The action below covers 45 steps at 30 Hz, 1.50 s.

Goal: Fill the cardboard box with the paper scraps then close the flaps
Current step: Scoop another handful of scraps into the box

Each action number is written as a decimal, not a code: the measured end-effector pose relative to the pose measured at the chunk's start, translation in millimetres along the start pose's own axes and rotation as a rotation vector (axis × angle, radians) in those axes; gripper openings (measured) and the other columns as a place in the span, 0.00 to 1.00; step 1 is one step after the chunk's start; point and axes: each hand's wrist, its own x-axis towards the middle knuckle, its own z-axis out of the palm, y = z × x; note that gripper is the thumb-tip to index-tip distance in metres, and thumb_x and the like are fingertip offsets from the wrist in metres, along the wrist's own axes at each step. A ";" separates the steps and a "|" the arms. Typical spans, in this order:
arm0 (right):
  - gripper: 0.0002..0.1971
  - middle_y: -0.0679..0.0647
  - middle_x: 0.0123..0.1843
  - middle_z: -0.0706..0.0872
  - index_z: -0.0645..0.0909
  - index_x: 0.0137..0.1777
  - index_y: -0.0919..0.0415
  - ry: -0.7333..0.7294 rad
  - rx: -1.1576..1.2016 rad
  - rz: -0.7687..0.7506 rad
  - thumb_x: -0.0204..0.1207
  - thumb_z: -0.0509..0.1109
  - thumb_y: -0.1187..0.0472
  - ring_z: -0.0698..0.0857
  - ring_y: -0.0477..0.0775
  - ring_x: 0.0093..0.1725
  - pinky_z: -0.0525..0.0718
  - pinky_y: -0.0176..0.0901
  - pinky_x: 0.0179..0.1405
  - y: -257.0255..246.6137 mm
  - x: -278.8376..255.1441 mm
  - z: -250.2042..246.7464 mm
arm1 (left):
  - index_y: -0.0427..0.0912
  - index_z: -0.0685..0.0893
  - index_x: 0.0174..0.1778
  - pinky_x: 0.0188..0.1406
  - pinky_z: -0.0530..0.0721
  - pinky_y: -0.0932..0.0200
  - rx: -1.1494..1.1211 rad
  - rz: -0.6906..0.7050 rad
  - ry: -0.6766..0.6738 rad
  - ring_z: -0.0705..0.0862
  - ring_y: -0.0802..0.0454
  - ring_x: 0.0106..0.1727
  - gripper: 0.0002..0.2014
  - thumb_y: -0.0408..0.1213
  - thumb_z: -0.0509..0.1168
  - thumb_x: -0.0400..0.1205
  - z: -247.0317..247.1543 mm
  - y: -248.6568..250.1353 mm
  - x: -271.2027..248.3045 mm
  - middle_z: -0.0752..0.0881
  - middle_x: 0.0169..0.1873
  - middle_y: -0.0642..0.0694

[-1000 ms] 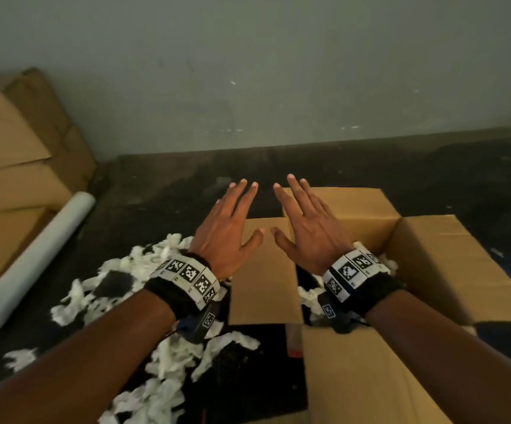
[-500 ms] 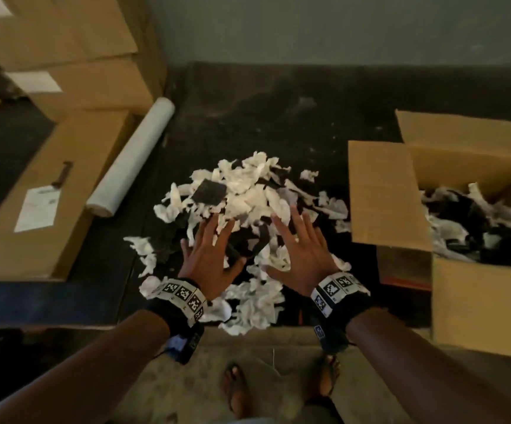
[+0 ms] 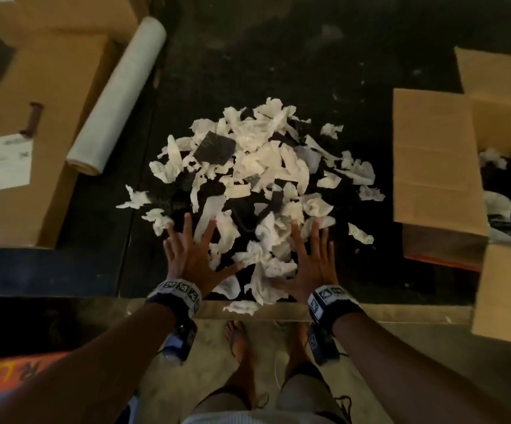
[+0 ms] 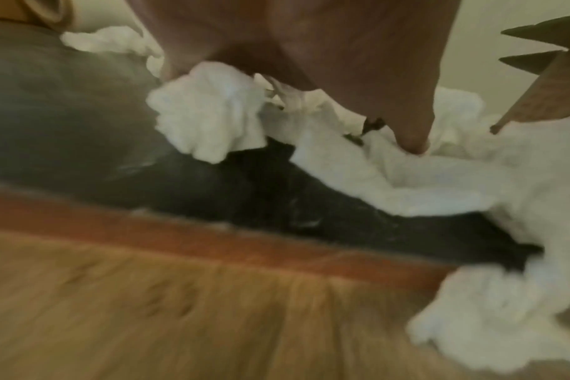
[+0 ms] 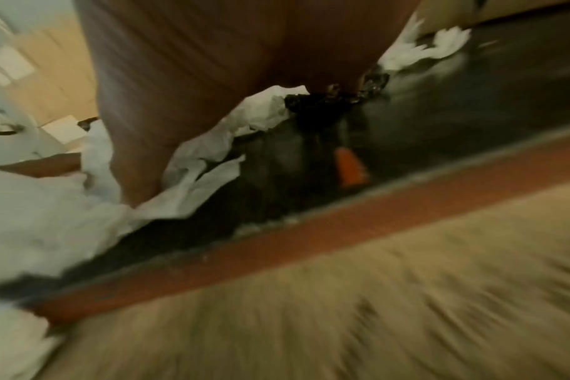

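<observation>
A heap of white and black paper scraps (image 3: 257, 179) lies on the dark mat in the middle of the head view. My left hand (image 3: 191, 255) and right hand (image 3: 312, 258) are spread flat, fingers straight, over the near edge of the heap, a hand's width apart. Neither holds anything. The open cardboard box (image 3: 438, 166) stands at the right with its flaps up and scraps (image 3: 505, 191) inside. In the left wrist view my left hand's thumb (image 4: 410, 128) touches white scraps (image 4: 212, 113). The right wrist view is blurred; white scraps (image 5: 192, 164) lie under the palm.
A white roll (image 3: 116, 99) lies left of the heap beside stacked flat cardboard boxes (image 3: 33, 123), one with a white label (image 3: 7, 163). A tan floor strip (image 3: 401, 313) borders the mat's near edge, where my sandalled feet (image 3: 239, 341) stand.
My head and both hands swung left from over the box flaps to the scrap heap. The hands then dropped lower and spread apart over its near edge.
</observation>
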 end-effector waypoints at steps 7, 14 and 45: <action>0.67 0.58 0.88 0.26 0.28 0.87 0.40 -0.050 0.032 -0.143 0.63 0.73 0.23 0.36 0.68 0.88 0.45 0.68 0.86 -29.2 56.9 -12.2 | 0.55 0.42 0.90 0.86 0.53 0.29 -0.042 0.207 -0.026 0.36 0.35 0.89 0.62 0.73 0.71 0.69 -6.9 42.7 39.6 0.37 0.89 0.42; 0.62 0.57 0.90 0.32 0.37 0.90 0.43 0.113 0.080 -0.209 0.63 0.68 0.22 0.40 0.63 0.89 0.56 0.72 0.84 -0.6 36.2 -31.9 | 0.52 0.48 0.91 0.84 0.56 0.25 -0.077 0.312 0.108 0.43 0.37 0.90 0.56 0.79 0.56 0.71 -24.3 23.9 27.0 0.46 0.90 0.40; 0.41 0.56 0.92 0.45 0.48 0.88 0.33 0.039 -0.445 -0.831 0.82 0.69 0.42 0.41 0.75 0.88 0.54 0.83 0.78 -32.8 -12.6 68.5 | 0.66 0.44 0.89 0.84 0.40 0.24 0.046 0.107 0.098 0.37 0.29 0.88 0.45 0.76 0.53 0.79 11.8 -36.3 5.2 0.41 0.90 0.41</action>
